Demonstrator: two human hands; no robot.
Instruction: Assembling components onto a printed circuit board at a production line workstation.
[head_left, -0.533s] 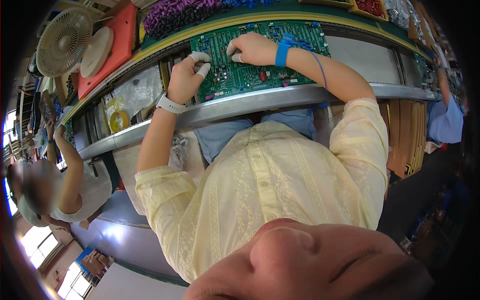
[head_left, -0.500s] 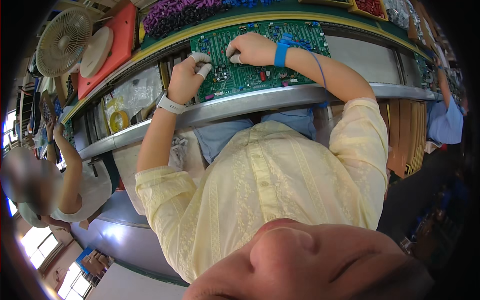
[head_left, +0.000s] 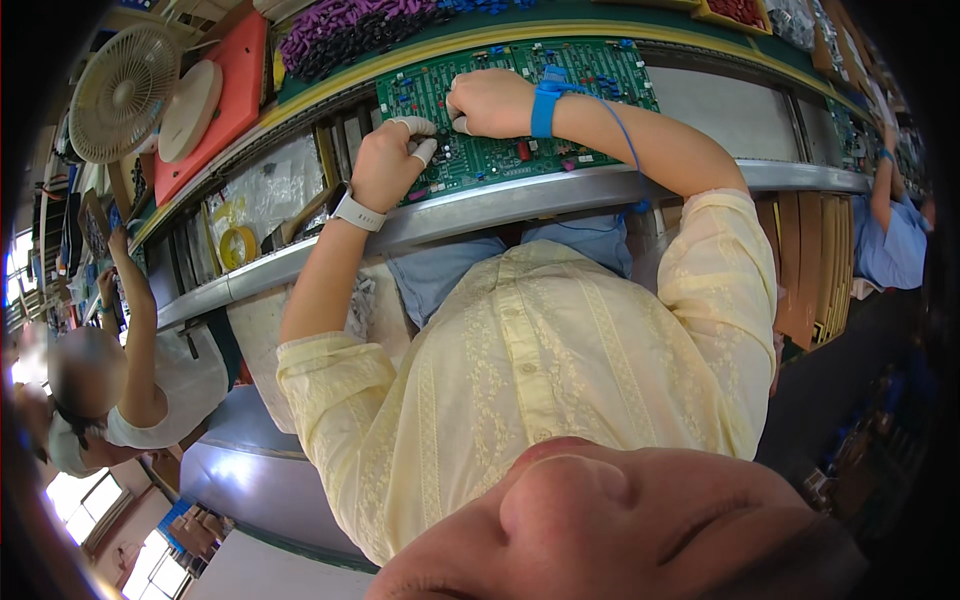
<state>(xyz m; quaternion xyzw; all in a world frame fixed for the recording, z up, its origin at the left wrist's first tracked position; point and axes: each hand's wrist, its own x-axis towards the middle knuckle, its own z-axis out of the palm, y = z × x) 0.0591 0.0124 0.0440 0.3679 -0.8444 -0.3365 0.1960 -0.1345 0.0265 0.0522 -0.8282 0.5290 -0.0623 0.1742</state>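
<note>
Evidently, the large green circuit board studded with small coloured components (head_left: 482,160) lies in the upper centre of the frame, along a silver metal rail (head_left: 520,199) that probably keeps it level. Over its left part, the left hand (head_left: 388,168) and right hand (head_left: 495,104) face each other, white-covered fingertips narrowed, perhaps for fine placement; whether they pinch anything I cannot tell. The bright blue wrist strap with a cord (head_left: 543,108) presumably grounds the right arm.
</note>
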